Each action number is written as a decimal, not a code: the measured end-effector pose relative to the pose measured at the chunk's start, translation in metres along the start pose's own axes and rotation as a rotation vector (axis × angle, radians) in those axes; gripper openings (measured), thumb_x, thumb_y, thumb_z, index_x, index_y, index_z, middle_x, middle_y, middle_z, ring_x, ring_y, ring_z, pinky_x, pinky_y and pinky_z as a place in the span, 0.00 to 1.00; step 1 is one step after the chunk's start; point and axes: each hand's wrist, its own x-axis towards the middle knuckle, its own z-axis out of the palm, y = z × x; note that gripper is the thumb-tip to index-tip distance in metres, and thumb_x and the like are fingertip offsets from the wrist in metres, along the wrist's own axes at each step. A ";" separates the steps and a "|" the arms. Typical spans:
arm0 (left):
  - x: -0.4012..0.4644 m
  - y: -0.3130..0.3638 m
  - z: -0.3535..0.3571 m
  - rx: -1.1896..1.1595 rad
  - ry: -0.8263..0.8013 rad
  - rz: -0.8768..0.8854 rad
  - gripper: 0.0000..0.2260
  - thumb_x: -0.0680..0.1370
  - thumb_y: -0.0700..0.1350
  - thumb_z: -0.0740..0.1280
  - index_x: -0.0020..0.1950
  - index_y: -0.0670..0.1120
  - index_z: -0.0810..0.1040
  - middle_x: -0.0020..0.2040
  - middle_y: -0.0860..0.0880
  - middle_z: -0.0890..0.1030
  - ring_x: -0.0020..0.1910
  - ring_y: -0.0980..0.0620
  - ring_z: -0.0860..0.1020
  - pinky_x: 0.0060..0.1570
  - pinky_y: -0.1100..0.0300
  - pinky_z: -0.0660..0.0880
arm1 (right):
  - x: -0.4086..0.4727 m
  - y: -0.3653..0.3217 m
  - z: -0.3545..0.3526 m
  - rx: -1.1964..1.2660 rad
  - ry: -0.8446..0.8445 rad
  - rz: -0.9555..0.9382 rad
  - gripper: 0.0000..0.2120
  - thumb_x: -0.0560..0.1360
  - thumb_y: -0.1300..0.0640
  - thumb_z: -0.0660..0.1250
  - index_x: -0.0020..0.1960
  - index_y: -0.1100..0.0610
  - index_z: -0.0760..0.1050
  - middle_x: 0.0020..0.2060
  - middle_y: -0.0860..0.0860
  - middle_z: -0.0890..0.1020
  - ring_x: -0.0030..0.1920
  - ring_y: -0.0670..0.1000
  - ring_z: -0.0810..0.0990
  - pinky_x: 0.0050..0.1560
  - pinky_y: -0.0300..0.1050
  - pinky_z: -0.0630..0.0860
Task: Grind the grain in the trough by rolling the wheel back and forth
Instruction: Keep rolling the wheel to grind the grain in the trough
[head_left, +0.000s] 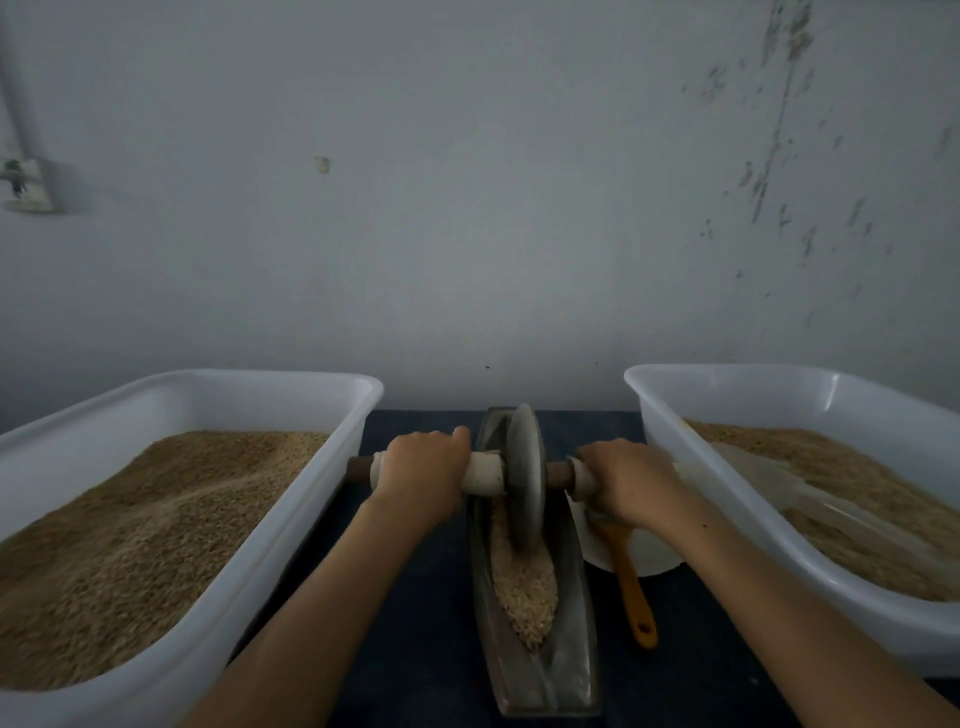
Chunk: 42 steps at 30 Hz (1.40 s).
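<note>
Gripping the axle (488, 472) — left hand (423, 470), right hand (626, 480).

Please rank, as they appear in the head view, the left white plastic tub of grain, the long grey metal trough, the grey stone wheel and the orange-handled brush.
1. Left white plastic tub
2. Long grey metal trough
3. Grey stone wheel
4. Orange-handled brush, partly hidden by the right hand, so its rank is unsure.

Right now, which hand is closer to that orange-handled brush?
The right hand. It grips the axle just above the brush; the left hand is across the wheel.
</note>
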 end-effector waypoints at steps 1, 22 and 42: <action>0.000 -0.001 -0.003 -0.009 -0.066 0.022 0.15 0.76 0.48 0.67 0.59 0.46 0.68 0.54 0.47 0.78 0.51 0.48 0.77 0.44 0.57 0.68 | 0.000 0.001 -0.002 -0.003 -0.046 -0.014 0.07 0.72 0.58 0.69 0.48 0.52 0.74 0.49 0.50 0.81 0.50 0.52 0.80 0.51 0.46 0.76; 0.000 -0.002 0.004 -0.025 0.002 0.003 0.13 0.77 0.48 0.64 0.58 0.47 0.66 0.53 0.47 0.78 0.49 0.46 0.77 0.41 0.56 0.66 | -0.010 -0.007 -0.005 -0.033 0.107 -0.016 0.09 0.73 0.58 0.68 0.50 0.50 0.71 0.51 0.50 0.80 0.53 0.52 0.79 0.56 0.48 0.74; 0.003 -0.018 -0.004 -0.312 -0.502 0.068 0.18 0.74 0.47 0.70 0.62 0.45 0.74 0.55 0.47 0.79 0.47 0.52 0.75 0.47 0.58 0.69 | -0.011 -0.005 -0.021 -0.058 -0.216 -0.071 0.10 0.74 0.56 0.69 0.55 0.53 0.75 0.50 0.52 0.80 0.50 0.51 0.80 0.52 0.46 0.77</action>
